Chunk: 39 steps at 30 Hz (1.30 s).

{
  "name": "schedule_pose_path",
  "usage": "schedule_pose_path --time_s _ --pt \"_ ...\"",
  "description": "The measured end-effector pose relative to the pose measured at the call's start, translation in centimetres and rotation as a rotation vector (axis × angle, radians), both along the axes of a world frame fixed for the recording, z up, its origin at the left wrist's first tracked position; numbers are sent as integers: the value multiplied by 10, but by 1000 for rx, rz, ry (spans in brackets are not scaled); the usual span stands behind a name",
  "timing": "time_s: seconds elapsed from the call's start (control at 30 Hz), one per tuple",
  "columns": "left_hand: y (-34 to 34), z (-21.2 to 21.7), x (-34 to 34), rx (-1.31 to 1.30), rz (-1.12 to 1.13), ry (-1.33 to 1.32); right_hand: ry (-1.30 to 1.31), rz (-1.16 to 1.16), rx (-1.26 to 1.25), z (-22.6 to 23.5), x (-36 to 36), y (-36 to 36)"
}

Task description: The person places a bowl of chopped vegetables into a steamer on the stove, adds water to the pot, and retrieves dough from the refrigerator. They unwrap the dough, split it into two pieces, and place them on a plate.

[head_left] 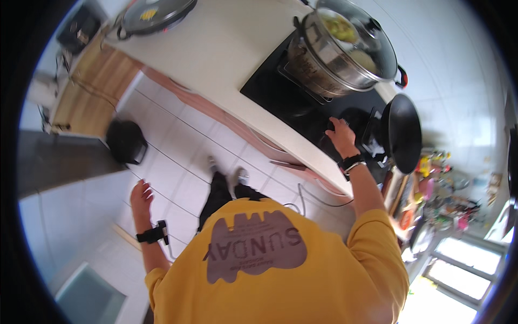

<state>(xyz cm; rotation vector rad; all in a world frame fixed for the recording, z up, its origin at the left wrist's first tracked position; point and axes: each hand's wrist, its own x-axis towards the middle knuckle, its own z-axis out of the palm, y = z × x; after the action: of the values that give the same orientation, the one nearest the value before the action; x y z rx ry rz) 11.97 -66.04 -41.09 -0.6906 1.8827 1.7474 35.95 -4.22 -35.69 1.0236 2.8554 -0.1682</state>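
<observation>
My right hand [342,138] reaches over the front of a black gas cooktop [270,89], fingers closed on a dark control knob [329,126] that they partly hide. Just beyond that hand, a black wok [404,134] sits tilted over the right burner. A large metal steamer pot [315,67] stands on the other burner. Through its glass lid [372,40], a dish of yellow-green food [340,28] and a round pale item show. My left hand [141,198] hangs at my side above the floor, fingers loosely bent and holding nothing.
A pale counter [232,32] runs along the front, with a lidded electric pan [154,16] at its far left. A black bin [127,141] stands on the tiled floor. Bottles and small kitchen goods [426,167] crowd the right side, near a window [464,267].
</observation>
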Motion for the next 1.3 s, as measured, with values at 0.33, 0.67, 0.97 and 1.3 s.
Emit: schedule_pose_path --time_s 0.33,0.67,0.97,1.3 --pt "-109 -155 173 -137 202 -327 -206 40 109 -6 -4 4" --pt "-135 -238 224 -182 70 -489 -219 -49 90 -6 6 30" --pt "-111 -241 201 -158 -12 -426 -232 -126 62 -5 5 31" --pt "-119 -241 202 -124 45 -448 -285 -163 122 -5 1 27"
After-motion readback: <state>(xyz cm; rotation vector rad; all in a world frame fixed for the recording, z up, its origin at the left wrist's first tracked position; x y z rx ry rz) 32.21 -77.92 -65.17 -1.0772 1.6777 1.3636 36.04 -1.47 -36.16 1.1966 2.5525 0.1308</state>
